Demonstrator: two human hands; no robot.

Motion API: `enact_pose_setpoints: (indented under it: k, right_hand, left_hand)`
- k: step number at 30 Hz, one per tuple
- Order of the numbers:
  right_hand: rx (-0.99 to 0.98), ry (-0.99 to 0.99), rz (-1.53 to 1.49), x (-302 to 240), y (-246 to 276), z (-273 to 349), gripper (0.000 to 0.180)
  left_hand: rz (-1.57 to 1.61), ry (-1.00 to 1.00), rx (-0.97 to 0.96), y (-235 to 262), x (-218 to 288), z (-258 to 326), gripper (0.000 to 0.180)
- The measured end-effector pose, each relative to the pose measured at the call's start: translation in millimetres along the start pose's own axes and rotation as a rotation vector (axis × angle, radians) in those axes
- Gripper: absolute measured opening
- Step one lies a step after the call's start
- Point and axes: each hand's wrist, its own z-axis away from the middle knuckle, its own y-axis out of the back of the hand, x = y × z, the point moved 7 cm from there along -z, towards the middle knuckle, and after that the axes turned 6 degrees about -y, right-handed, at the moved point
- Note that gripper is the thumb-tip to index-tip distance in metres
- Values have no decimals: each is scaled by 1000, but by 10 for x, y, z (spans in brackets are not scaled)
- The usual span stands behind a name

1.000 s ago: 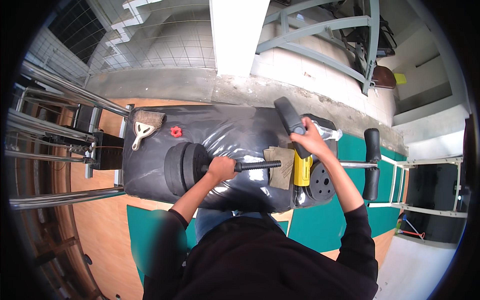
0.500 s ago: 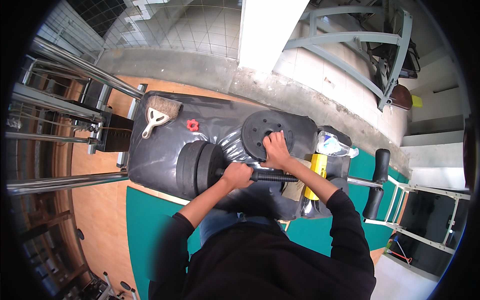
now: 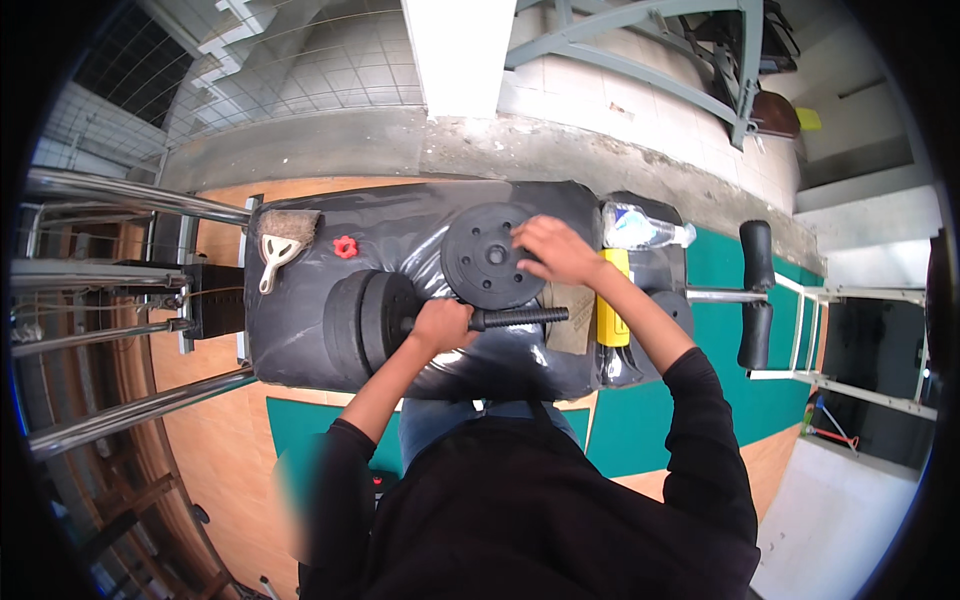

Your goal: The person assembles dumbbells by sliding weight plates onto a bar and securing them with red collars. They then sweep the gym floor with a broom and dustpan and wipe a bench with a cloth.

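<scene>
Bright light bleaches the white pillar (image 3: 462,60) at my 12 o'clock, and glare streaks the black bench cover (image 3: 400,222). A blurred smear edges my left sleeve (image 3: 342,490) near 7 o'clock, while fisheye distortion bows the wire mesh (image 3: 310,95) around 11 o'clock.

Long black table (image 3: 385,215): glossy plastic. Round black weight plate (image 3: 470,265), 12 o'clock: matt. Silver metal tube (image 3: 150,193), 10 o'clock: polished.

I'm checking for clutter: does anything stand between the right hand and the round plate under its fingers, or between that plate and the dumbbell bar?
Nothing visible does: the right hand is over the edge of the round plate, and the dumbbell bar is close by.
</scene>
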Motion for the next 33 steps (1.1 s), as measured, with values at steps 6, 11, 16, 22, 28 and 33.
enact_pose_setpoints:
  k: [6,11,16,22,28,33]
  right_hand:
    - [462,-866,157,771,837,2073,25]
    - [376,-1239,-3,818,173,3705,28]
    - [134,-1183,254,219,-246,3345,104]
    - [-37,-1349,364,418,-339,3291,125]
    - [34,-1295,223,182,227,3231,103]
    - [487,-1288,-508,23,405,3463,86]
  left_hand:
    - [-53,-4,70,87,88,27,38]
    - [-70,16,112,121,128,34,40]
    - [-95,12,156,146,180,52,36]
    - [-125,4,163,167,228,37,38]
    - [-143,-10,150,189,297,55,65]
    - [-99,2,118,165,216,49,67]
